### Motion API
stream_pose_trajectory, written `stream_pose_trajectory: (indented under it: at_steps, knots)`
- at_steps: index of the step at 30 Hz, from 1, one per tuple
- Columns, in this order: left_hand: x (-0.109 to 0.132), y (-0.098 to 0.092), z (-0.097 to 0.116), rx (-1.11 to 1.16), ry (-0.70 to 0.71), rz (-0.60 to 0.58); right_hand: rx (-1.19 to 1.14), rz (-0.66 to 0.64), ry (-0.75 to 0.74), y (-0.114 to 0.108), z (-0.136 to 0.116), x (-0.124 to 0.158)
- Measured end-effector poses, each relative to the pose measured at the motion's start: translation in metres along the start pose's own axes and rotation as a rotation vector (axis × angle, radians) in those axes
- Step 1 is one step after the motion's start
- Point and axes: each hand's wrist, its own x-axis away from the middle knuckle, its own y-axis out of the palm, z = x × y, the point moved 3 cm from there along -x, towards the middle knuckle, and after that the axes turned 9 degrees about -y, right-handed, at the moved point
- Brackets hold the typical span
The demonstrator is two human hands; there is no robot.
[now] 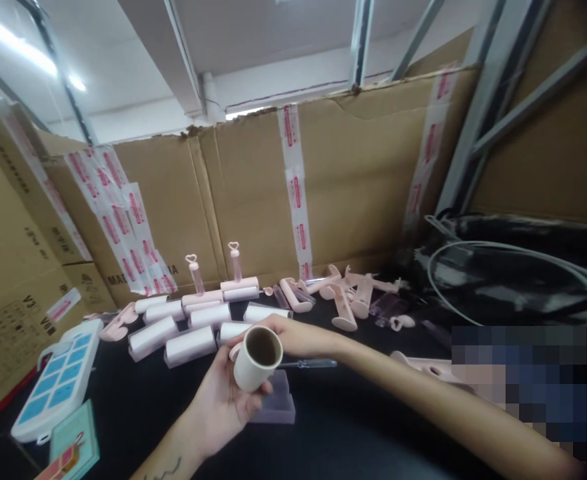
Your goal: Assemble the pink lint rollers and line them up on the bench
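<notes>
A small white mug (253, 368) with a dark inside is tilted toward me, and my left hand (226, 393) has its fingers wrapped round it. My right hand (276, 327) reaches across from the right, just behind the mug's rim. Its fingers are mostly hidden by the mug, so what they touch does not show. Under the mug lies a translucent purplish box-shaped piece (279, 400). A screwdriver (310, 364) with a clear handle rests to the right of the mug. White rolls in clear holders (190, 345) lie just beyond my hands.
Pink plastic parts (346, 307) are heaped at the back right. Two heart-topped sticks (236, 263) stand upright. At left are a white case with blue compartments (56, 380) and a green card (80, 440). Cardboard walls (243, 200) close off the back; a cable (513, 243) loops at right.
</notes>
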Motion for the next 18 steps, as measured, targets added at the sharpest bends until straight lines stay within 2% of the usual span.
stream_pose_trajectory:
  at_steps: [3, 5, 9, 13, 18]
  knots:
    - [0.001, 0.001, 0.005, 0.015, -0.024, -0.085, 0.045, -0.054, 0.028, 0.002, 0.000, 0.000]
    - [0.003, 0.001, 0.008, 0.019, -0.013, -0.117, 0.031, 0.014, 0.007, -0.001, -0.003, -0.003]
    - [0.003, 0.000, 0.012, 0.040, 0.046, -0.064, -0.016, 0.151, -0.044, -0.007, -0.010, -0.006]
    - [0.000, -0.003, 0.013, 0.045, 0.075, -0.025, -0.031, 0.115, -0.038, -0.004, -0.005, -0.006]
    - [0.001, -0.001, 0.014, 0.069, 0.059, -0.044, -0.238, 0.150, 0.032, -0.005, -0.001, -0.006]
